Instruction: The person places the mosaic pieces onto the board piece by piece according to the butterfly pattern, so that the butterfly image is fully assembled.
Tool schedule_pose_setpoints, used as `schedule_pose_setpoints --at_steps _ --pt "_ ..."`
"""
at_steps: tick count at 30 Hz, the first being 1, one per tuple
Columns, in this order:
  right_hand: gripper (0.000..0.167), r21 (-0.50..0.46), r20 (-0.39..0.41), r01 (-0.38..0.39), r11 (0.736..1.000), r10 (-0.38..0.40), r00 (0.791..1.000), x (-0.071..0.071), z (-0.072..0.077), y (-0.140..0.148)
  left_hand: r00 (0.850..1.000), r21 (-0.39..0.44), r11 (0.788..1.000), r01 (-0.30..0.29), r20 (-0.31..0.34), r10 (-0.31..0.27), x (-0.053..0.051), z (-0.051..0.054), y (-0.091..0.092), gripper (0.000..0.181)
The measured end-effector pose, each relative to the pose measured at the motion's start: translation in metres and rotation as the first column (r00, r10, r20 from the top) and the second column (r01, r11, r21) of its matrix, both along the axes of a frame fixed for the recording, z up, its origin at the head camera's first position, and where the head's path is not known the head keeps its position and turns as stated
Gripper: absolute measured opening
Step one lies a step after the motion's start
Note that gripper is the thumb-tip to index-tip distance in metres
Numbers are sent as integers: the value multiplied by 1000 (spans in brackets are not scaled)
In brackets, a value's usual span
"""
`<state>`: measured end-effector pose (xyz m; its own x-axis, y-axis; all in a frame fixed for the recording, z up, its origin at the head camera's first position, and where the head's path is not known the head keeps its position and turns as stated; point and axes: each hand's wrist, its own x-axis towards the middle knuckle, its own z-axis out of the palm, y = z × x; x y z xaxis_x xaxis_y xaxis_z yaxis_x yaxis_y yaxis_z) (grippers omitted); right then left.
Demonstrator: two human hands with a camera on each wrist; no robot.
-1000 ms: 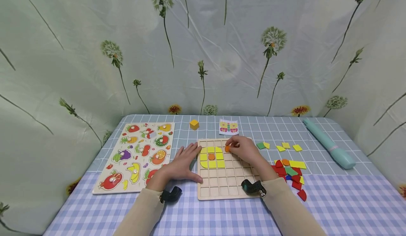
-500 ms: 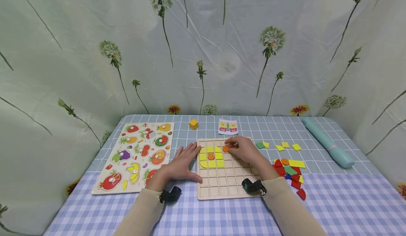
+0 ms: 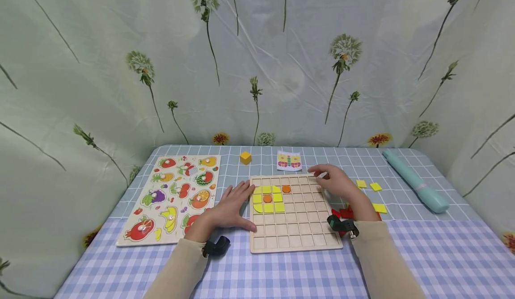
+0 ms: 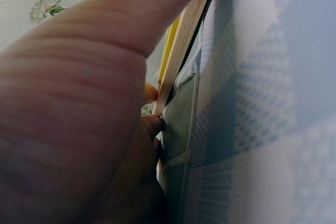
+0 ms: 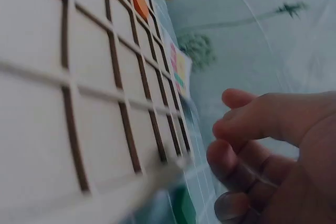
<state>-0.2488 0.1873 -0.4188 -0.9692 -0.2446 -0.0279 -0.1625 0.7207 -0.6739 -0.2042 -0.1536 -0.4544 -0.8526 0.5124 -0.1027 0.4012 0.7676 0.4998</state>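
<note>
A wooden grid board lies on the table. Yellow tiles fill cells at its upper left around one orange disc. A second orange disc lies in a cell right of them. My left hand, fingers spread, rests against the board's left edge; the left wrist view shows fingertips touching its side. Over the board's upper right corner hovers my right hand, fingers loosely bent and holding nothing. A green piece lies beyond the board's edge in the right wrist view; in the head view the hand hides it.
A fruit puzzle board lies at left. A yellow cube and a butterfly pattern card are behind the grid. Loose yellow tiles and red pieces, partly covered by my right arm, lie at right, near a teal rolled object.
My right hand set the second orange disc into its cell, let go and moved right to the board's corner. My left hand has stayed in place.
</note>
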Motion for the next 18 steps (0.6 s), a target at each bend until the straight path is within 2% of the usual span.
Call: schedule_pose_setpoints --at_steps 9,14,18 --pt "40 99 21 89 991 -91 996 3 -1 29 1000 -1 1000 -5 4 5 1 1 0 120" --pt "40 152 56 61 987 -70 996 4 -2 37 1000 0 1000 -6 7 6 1 1 0 119" --pt "34 175 44 45 983 -53 998 3 -6 38 1000 8 1000 2 4 -2 0 0 0 119"
